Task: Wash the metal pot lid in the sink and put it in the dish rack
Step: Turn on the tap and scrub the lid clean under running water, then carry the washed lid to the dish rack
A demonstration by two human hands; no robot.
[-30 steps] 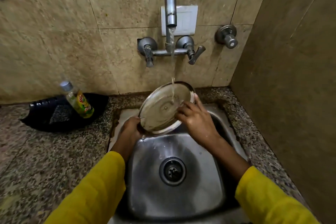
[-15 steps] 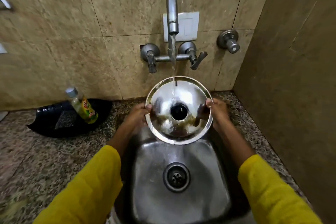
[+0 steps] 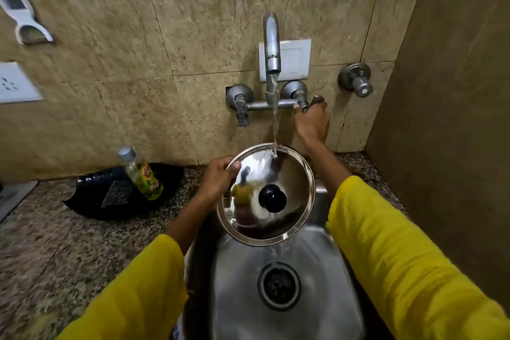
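Note:
The round metal pot lid (image 3: pixel 292 182) with a black knob (image 3: pixel 272 197) is held over the steel sink (image 3: pixel 325 298), top side facing me. My left hand (image 3: pixel 219 177) grips its upper left rim. Water from the wall tap (image 3: pixel 271 44) falls on the lid's far edge. My right hand (image 3: pixel 311 121) is up at the wall, closed around the tap's right lever handle (image 3: pixel 316 100). No dish rack is in view.
A dish-soap bottle (image 3: pixel 142 174) leans in a black tray (image 3: pixel 116 193) on the speckled granite counter (image 3: pixel 55 251) to the left. A brown side wall (image 3: pixel 447 119) closes in the right. A separate valve (image 3: pixel 356 82) and a white switch plate (image 3: pixel 292 59) sit on the tiled back wall.
My right hand let go of the lid's right rim and rose to the tap's right handle. The lid now hangs from my left hand alone, slightly lower and tilted.

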